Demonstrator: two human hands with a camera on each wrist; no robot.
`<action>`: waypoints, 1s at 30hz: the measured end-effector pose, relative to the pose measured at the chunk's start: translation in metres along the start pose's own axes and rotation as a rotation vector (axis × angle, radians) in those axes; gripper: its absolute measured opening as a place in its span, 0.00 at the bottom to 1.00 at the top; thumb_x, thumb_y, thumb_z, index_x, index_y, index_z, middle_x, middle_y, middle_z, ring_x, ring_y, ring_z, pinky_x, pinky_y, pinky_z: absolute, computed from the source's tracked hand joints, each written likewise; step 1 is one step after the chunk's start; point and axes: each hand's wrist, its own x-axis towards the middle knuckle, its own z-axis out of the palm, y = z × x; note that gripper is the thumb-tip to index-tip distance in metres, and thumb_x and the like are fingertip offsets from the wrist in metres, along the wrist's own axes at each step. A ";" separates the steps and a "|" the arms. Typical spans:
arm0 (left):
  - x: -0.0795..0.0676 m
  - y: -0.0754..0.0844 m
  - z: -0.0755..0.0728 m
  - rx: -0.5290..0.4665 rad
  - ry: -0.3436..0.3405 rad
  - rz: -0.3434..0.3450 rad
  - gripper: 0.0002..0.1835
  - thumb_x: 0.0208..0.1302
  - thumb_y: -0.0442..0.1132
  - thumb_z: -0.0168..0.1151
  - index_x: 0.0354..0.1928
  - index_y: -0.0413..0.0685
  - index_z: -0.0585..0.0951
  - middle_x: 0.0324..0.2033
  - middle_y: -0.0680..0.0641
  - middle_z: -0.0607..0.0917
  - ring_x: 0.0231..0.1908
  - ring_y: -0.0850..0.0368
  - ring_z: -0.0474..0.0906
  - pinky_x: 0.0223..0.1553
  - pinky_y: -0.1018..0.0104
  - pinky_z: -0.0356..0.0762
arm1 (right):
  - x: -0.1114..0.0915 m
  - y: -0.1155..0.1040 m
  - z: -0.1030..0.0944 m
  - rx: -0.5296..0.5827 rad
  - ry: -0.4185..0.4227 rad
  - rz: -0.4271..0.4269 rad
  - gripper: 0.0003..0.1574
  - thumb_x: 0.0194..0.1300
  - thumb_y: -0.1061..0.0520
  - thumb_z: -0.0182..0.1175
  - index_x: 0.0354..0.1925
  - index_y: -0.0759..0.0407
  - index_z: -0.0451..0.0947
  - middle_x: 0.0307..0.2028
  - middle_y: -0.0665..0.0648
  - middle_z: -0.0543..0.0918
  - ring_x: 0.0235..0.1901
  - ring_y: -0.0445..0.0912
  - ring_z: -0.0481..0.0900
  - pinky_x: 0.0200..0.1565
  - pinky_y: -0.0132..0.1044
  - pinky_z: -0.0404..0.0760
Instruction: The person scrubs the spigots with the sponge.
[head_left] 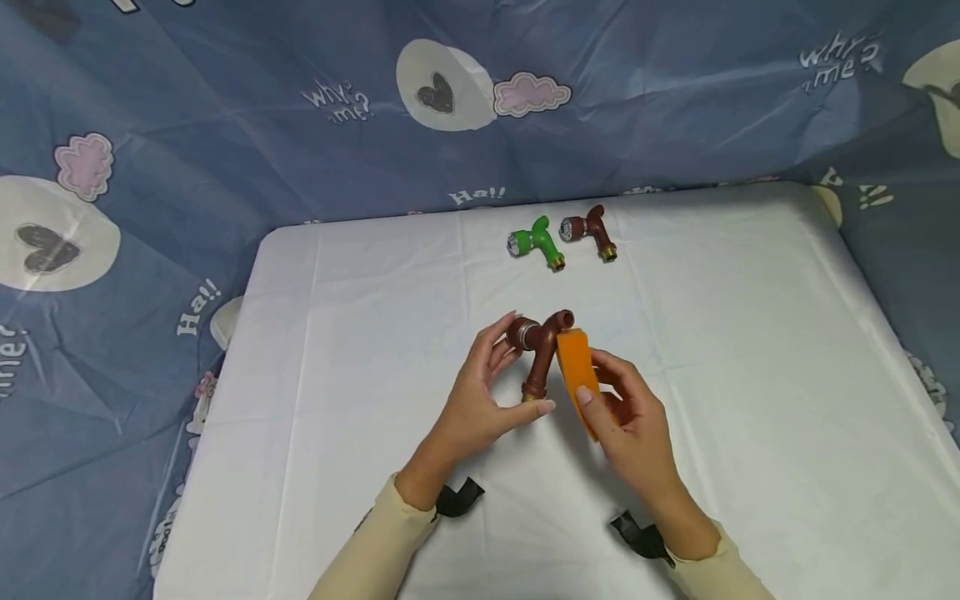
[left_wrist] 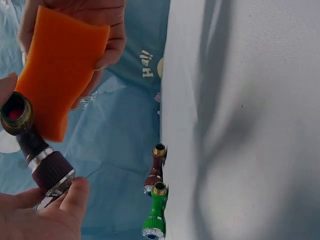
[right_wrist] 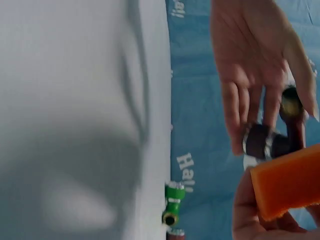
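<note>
A dark red-brown water tap [head_left: 547,348] is held above the table between the thumb and fingers of my left hand [head_left: 476,404]. Its ribbed knob rests at the fingers, and the thumb lies by the brass threaded end, whose opening shows in the left wrist view. My right hand [head_left: 641,429] pinches an orange sponge [head_left: 576,362], thumb on the near face and fingers behind. The sponge's upper end lies against or very close to the tap's body. In the right wrist view the sponge [right_wrist: 290,182] covers part of the tap [right_wrist: 295,131].
Toward the back of the white-covered table [head_left: 382,333] lie a green tap [head_left: 538,239] and another red-brown tap [head_left: 594,229], side by side. Blue printed cloth [head_left: 247,108] hangs behind and beside the table. Black straps [head_left: 460,498] stick out at both wrists.
</note>
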 end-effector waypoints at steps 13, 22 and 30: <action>0.010 -0.011 -0.011 0.346 0.193 0.123 0.63 0.42 0.40 0.90 0.80 0.51 0.62 0.73 0.49 0.65 0.69 0.53 0.70 0.70 0.60 0.70 | -0.009 0.002 -0.006 -0.222 -0.060 -0.118 0.33 0.63 0.73 0.69 0.65 0.57 0.81 0.61 0.56 0.81 0.55 0.50 0.81 0.52 0.28 0.82; 0.052 -0.031 -0.045 0.613 0.479 -0.083 0.59 0.51 0.60 0.83 0.77 0.39 0.64 0.68 0.42 0.68 0.66 0.51 0.71 0.68 0.60 0.72 | -0.014 0.006 -0.033 -0.180 0.007 -0.047 0.33 0.62 0.78 0.65 0.64 0.63 0.80 0.60 0.61 0.81 0.54 0.47 0.80 0.49 0.28 0.81; 0.099 -0.054 -0.070 0.878 0.471 -0.255 0.59 0.54 0.66 0.79 0.76 0.35 0.64 0.67 0.34 0.67 0.58 0.40 0.77 0.57 0.50 0.81 | -0.016 0.007 -0.045 -0.238 0.064 -0.016 0.36 0.62 0.78 0.66 0.66 0.63 0.77 0.58 0.60 0.82 0.53 0.45 0.80 0.49 0.27 0.81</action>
